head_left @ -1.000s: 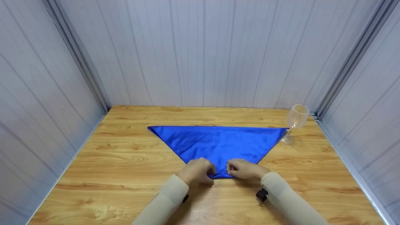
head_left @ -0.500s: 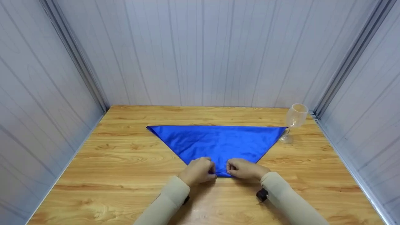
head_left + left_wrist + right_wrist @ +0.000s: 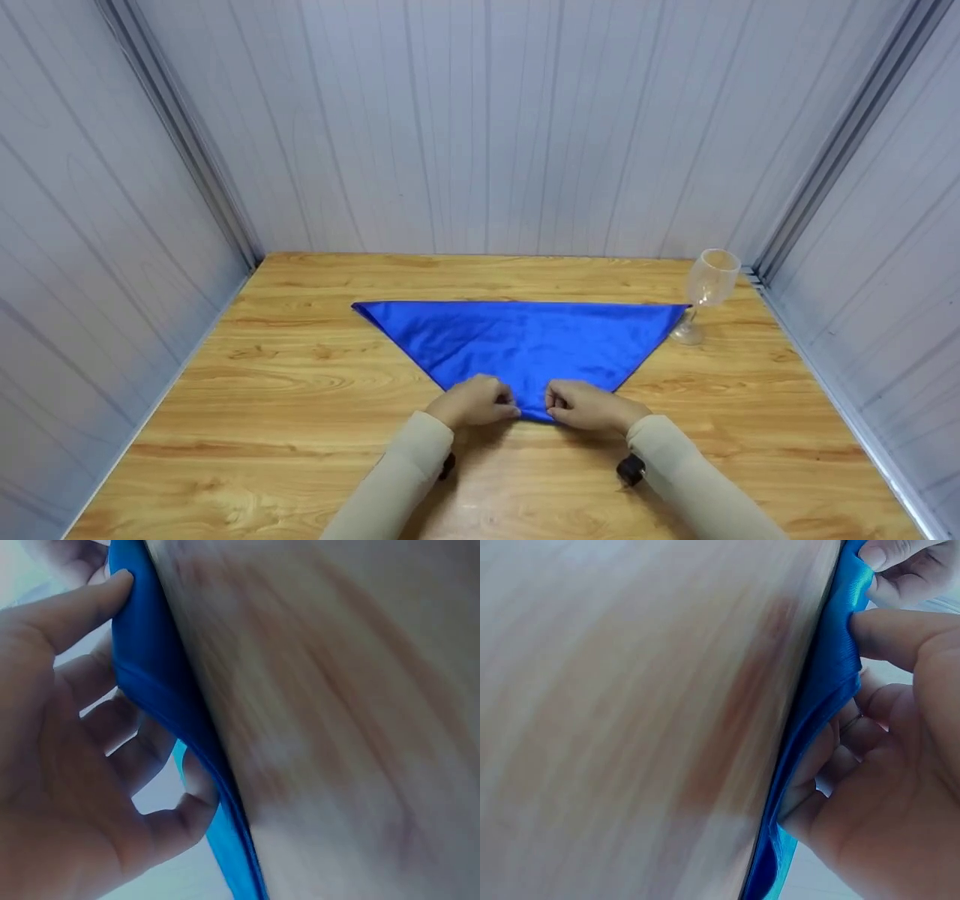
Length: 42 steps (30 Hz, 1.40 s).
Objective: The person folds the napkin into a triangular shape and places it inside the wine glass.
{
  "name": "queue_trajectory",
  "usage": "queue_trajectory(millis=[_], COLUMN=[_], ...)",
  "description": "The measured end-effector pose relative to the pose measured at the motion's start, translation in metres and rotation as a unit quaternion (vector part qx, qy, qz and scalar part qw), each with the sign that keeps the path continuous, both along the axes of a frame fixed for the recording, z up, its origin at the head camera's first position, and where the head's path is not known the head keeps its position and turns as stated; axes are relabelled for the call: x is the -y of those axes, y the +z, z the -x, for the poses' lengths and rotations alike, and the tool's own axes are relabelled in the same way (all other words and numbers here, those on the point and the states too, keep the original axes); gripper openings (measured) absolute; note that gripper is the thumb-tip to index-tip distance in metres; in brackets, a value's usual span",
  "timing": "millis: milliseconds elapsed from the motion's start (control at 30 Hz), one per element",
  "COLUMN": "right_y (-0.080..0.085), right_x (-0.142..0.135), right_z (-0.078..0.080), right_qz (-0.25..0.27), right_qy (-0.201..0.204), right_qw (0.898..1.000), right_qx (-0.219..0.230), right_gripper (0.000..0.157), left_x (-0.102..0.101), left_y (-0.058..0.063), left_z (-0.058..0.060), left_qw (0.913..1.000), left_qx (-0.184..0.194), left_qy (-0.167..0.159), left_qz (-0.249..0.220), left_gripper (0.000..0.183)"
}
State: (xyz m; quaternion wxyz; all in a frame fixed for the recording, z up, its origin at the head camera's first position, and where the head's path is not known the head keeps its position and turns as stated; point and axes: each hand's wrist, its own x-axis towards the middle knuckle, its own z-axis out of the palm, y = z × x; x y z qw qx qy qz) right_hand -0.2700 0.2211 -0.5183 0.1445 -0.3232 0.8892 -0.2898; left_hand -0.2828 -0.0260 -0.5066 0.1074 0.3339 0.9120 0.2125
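A shiny blue cloth (image 3: 525, 341) lies on the table, its long straight edge at the back and its short folded edge toward me. My left hand (image 3: 476, 400) pinches that near edge on the left; in the left wrist view the thumb presses the blue cloth (image 3: 154, 637) while the curled fingers go behind it. A short gap away, my right hand (image 3: 589, 406) pinches the same edge, its thumb on the blue cloth (image 3: 826, 660) in the right wrist view. The fingertips under the cloth are partly hidden.
A clear stemmed wine glass (image 3: 711, 279) stands upright by the cloth's right back corner, its foot beside the cloth's edge. The wooden table (image 3: 300, 420) is bounded by pale panel walls (image 3: 450, 127) at the back and both sides.
My left thumb has come in against the cloth's near edge, and the left hand has moved slightly forward. The near edge has shifted a little away from me; the right hand stays nearly in place.
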Motion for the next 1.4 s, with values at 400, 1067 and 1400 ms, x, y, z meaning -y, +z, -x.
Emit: queue_trajectory(millis=[400,1067,1400], right_y=[0.000,0.007,0.009], right_x=[-0.002,-0.004,-0.006], right_z=[-0.001,-0.001,0.007], right_qz=[0.014,-0.010,-0.027], right_qy=[0.002,-0.001,0.010], right_qw=[1.000,1.000,0.999], right_qx=[0.001,0.024,0.025], right_gripper=[0.006,0.012,0.015], left_x=[-0.004,-0.002,-0.002], left_y=[0.006,0.001,0.000], left_z=[0.007,0.007,0.005], left_qw=[0.9972,0.9968,0.9963], left_qx=[0.070,0.072,0.073], left_qy=[0.007,0.034,0.044], left_qz=[0.025,-0.004,-0.008], left_gripper=[0.024,0.026,0.028])
